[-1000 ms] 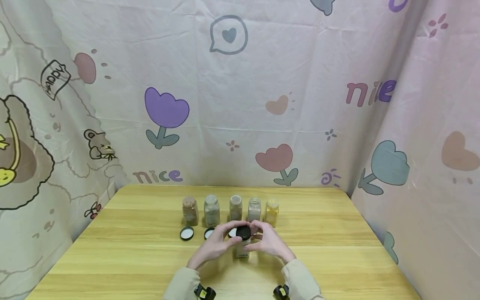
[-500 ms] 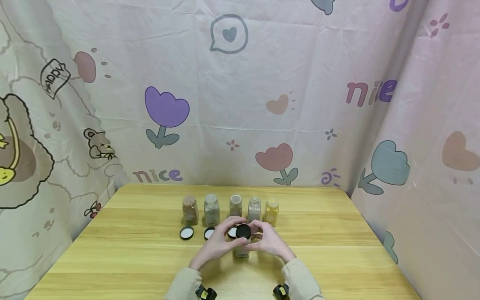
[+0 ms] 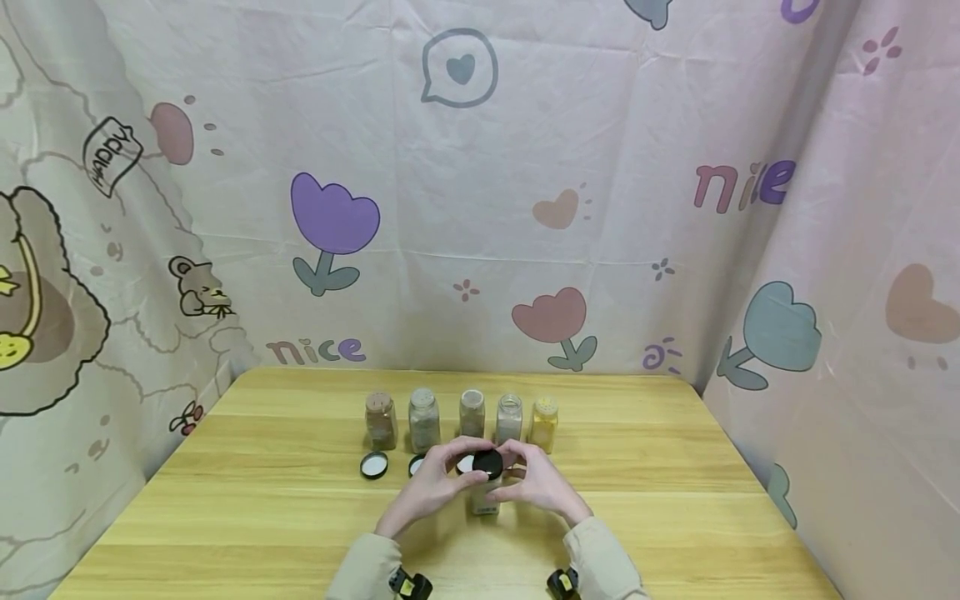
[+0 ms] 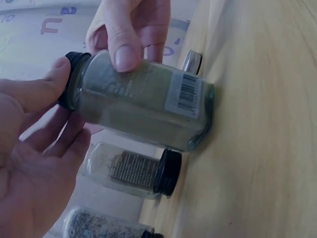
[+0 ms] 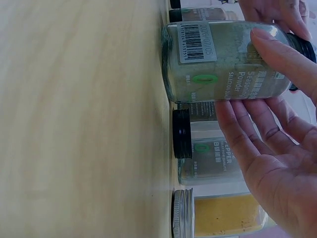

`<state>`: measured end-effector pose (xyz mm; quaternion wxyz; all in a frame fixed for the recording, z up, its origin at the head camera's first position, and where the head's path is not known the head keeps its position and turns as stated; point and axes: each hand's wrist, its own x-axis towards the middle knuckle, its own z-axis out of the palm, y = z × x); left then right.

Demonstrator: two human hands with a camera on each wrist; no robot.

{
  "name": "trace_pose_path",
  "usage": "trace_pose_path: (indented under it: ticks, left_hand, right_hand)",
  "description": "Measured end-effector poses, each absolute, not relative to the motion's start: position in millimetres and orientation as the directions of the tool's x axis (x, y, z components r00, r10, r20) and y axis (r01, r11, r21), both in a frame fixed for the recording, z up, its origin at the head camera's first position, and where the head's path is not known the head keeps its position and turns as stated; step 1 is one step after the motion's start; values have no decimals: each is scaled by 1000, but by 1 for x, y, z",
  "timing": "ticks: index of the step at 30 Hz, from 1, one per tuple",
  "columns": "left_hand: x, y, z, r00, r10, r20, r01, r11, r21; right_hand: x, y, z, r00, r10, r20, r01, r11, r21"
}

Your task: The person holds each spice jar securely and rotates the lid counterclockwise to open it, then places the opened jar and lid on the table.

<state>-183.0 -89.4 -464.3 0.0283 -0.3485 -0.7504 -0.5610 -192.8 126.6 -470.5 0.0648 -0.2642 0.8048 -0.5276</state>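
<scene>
A glass seasoning-powder jar [image 3: 485, 498] with pale greenish-grey contents stands upright on the table, in front of a row of other jars. Its black lid [image 3: 488, 463] sits on top. My left hand [image 3: 431, 492] grips that lid, thumb [image 4: 59, 74] on one side and fingers on the other. Around the jar's body is my right hand [image 3: 538, 485], its thumb [image 5: 277, 49] against one face and its fingers behind the opposite one. In the right wrist view, the jar's barcode label [image 5: 196, 41] shows near its base.
Behind the hands stand a brown jar [image 3: 381, 423], a grey-green jar [image 3: 424, 423], a dark grey jar [image 3: 472, 413], a pale jar [image 3: 509, 419] and a yellow jar [image 3: 543, 427]. Loose lids lie before them, including a black-rimmed lid [image 3: 373, 465]. A patterned cloth [image 3: 450, 208] hangs behind.
The left thumb and fingers shift round the lid and then back over the last second. The right hand and jar stay in nearly the same place; the other jars have not moved.
</scene>
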Motion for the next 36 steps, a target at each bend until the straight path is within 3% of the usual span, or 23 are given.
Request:
trace_pose_path:
  ticks: [4,8,15,18,29,36]
  left_hand:
    - [-181,-85,-466,-797,408,446,546,170,820]
    - [-180,-85,-465,-805,408,431,536,191,822]
    - [-182,-94,-459,-699,610,372,521,79,850]
    - [-183,-94,-459,-683,620,386,542,77,837]
    - [-179,-84,-464,-802,387,455,542,152,827]
    - [-179,-89,-461,-764,495,413,536,132,834]
  right_hand:
    - [-192,127,-470,-853,-494,170,-352,303,-886]
    - [-192,126,-469,-854,-494,165,-343,295,-892]
    - [-194,127,-472,-852,-493,175,-357,302,-884]
    - [-194,127,-472,-857,-486,171,-354,315,-881]
    - [-195,128,-472,-853,-493,175,-367,326,-871]
    - [-195,129,-472,-848,-496,188,-383,326,-864]
